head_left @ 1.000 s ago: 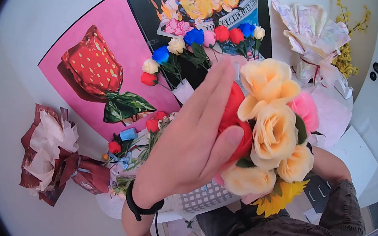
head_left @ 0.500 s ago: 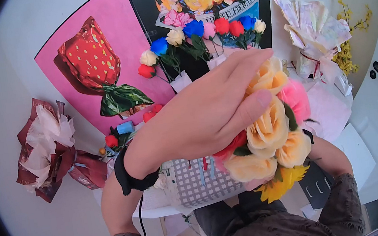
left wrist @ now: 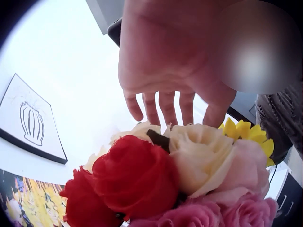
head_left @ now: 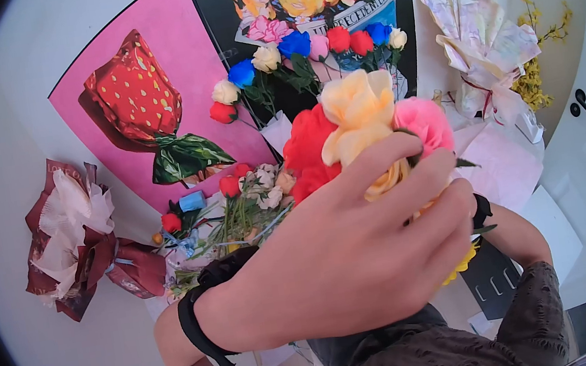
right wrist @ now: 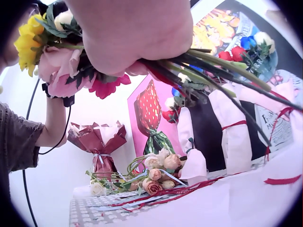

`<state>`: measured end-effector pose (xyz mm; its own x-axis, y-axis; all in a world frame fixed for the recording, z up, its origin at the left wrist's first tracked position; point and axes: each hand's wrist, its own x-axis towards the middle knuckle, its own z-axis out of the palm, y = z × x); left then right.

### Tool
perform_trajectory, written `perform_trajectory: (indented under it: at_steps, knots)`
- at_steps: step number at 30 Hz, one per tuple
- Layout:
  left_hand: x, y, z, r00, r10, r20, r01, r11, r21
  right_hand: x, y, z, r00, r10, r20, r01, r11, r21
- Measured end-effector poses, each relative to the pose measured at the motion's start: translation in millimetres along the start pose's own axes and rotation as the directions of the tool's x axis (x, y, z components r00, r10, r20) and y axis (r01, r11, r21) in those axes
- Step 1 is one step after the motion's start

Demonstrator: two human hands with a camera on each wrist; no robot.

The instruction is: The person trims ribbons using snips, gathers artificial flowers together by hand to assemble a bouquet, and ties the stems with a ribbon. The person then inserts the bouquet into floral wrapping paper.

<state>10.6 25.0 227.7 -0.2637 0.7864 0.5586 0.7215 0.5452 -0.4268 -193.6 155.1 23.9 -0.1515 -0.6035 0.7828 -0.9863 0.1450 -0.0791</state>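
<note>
In the head view my left hand (head_left: 354, 242) lies over the bouquet's front, its fingers spread and gently bent across a cream rose (head_left: 358, 110). Red flowers (head_left: 308, 155) and a pink one (head_left: 423, 123) show beyond it. The left wrist view shows the fingers of that hand (left wrist: 175, 52) reaching down to the cream roses (left wrist: 201, 156), behind a red rose (left wrist: 137, 172). In the right wrist view my right hand (right wrist: 137, 33) grips the bundled green stems (right wrist: 227, 78) below the flower heads; the bouquet hides that hand in the head view.
Loose flowers (right wrist: 154, 175) and ribbons (right wrist: 165, 191) lie on the checked cloth (right wrist: 90, 213). A dark-red wrapped bouquet (head_left: 136, 268) stands left, a pale wrapped one (head_left: 477, 52) right. Single roses (head_left: 294, 44) stand in front of the posters (head_left: 145, 91).
My left hand has gone from flat, with fingers together at the bouquet's left side, to spread and bent over its front. The cream rose and red flowers now show above it.
</note>
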Motion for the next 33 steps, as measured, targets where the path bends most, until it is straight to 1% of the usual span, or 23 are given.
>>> perform_trajectory:
  at_steps: [1, 3, 4, 5, 6, 8, 9, 10, 12, 13, 14, 15, 16, 18, 19, 20, 21, 24, 25, 26, 28, 29, 33]
  knots:
    - [0.0, 3.4, 1.4, 1.0, 0.0, -0.001, 0.0, 1.0, -0.001, -1.2, -0.5, 0.8, 1.0, -0.01, 0.006, 0.011, 1.0, -0.012]
    - [0.0, 8.9, 5.5, 0.993, -0.053, -0.109, 0.052, 0.999, -0.015, -2.5, 0.5, 0.8, 0.999, -0.034, 0.014, 0.034, 0.998, -0.043]
    - [-0.2, 9.5, 8.2, 0.993, -0.046, -0.109, 0.044, 0.999, -0.015, -2.8, 1.3, 0.9, 0.999, -0.043, 0.014, 0.044, 0.997, -0.06]
    - [-0.9, 10.3, 11.5, 0.992, -0.066, -0.106, 0.076, 0.993, 0.092, -16.5, 5.8, -26.1, 0.998, -0.052, 0.017, 0.053, 0.996, -0.075]
    - [-1.6, 10.8, 14.1, 0.99, -0.088, -0.106, 0.108, 0.974, 0.199, -16.5, 4.9, -17.1, 0.998, -0.062, 0.023, 0.064, 0.994, -0.09]
    - [-2.7, 10.5, 16.8, 0.987, -0.084, -0.135, 0.107, 0.978, 0.18, 3.2, 7.7, 1.1, 0.996, -0.082, 0.035, 0.086, 0.989, -0.117]
    - [-2.6, 10.3, 17.2, 0.983, -0.08, -0.164, 0.107, 0.981, 0.163, -8.2, 10.3, -11.0, 0.995, -0.094, 0.04, 0.098, 0.986, -0.131]
    - [-3.0, 10.5, 15.9, 0.983, -0.077, -0.166, 0.105, 0.981, 0.164, -1.8, 6.7, 0.8, 0.993, -0.105, 0.046, 0.111, 0.983, -0.146]
    - [-6.7, 12.1, 11.1, 0.985, -0.115, -0.128, 0.124, 0.99, 0.064, -20.2, 6.4, -9.9, 0.99, -0.128, 0.059, 0.136, 0.975, -0.173]
    - [-8.7, 13.5, 9.7, 0.985, -0.115, -0.128, 0.124, 0.99, 0.065, -21.3, 8.7, -6.4, 0.988, -0.139, 0.066, 0.149, 0.972, -0.184]
    - [-10.7, 15.2, 8.5, 0.982, -0.134, -0.134, 0.138, 0.99, 0.021, -35.2, 11.6, -13.4, 0.986, -0.149, 0.073, 0.161, 0.967, -0.195]
    - [-12.1, 15.4, 7.3, 0.978, -0.152, -0.139, 0.151, 0.988, -0.024, -32.8, 12.7, -11.8, 0.984, -0.16, 0.079, 0.173, 0.963, -0.206]
    - [-13.3, 13.9, 6.7, 0.979, -0.151, -0.139, 0.149, 0.989, -0.023, -45.4, 10.8, -14.3, 0.982, -0.17, 0.085, 0.184, 0.958, -0.218]
    - [-16.7, 9.5, 6.5, 0.989, -0.125, -0.08, 0.129, 0.99, 0.047, -40.6, 11.8, -10.2, 0.977, -0.19, 0.098, 0.208, 0.948, -0.24]
    - [-18.0, 6.2, 5.5, 0.989, -0.126, -0.08, 0.13, 0.99, 0.047, -36.3, 15.1, -9.6, 0.974, -0.199, 0.106, 0.22, 0.943, -0.25]
    - [-19.0, 1.3, 4.1, 0.974, -0.192, -0.118, 0.176, 0.976, -0.129, -37.8, 22.3, -15.9, 0.971, -0.21, 0.115, 0.233, 0.937, -0.26]
    - [-19.1, -5.1, 2.8, 0.954, -0.262, -0.144, 0.209, 0.93, -0.302, -39.0, 24.3, -15.2, 0.967, -0.221, 0.123, 0.247, 0.931, -0.27]
    - [-13.6, -37.1, 0.0, 0.941, -0.301, -0.154, 0.252, 0.929, -0.271, -40.5, 24.3, -10.0, 0.957, -0.25, 0.15, 0.285, 0.913, -0.293]
    - [-13.7, -44.1, 4.5, 0.958, -0.287, -0.012, 0.273, 0.921, -0.278, -22.6, 0.4, -11.8, 0.982, -0.041, -0.187, 0.07, 0.985, 0.155]
    - [-14.5, -48.8, 12.2, 0.956, -0.294, -0.012, 0.279, 0.918, -0.28, -21.0, 0.2, -13.0, 0.983, -0.04, -0.18, 0.069, 0.985, 0.159]
    - [-13.5, -52.9, 26.4, 0.964, -0.257, 0.067, 0.263, 0.884, -0.388, -18.7, 0.2, -15.1, 0.986, 0.042, -0.163, 0.0, 0.969, 0.248]
    - [-10.8, -47.3, 23.0, 0.957, -0.266, 0.115, 0.29, 0.889, -0.356, -17.9, 0.5, -16.0, 0.984, 0.082, -0.156, -0.034, 0.957, 0.289]
    - [-16.1, -36.1, 39.2, 0.952, -0.292, 0.095, 0.306, 0.895, -0.324, -16.5, 2.5, -18.6, 0.966, 0.237, -0.101, -0.169, 0.878, 0.447]
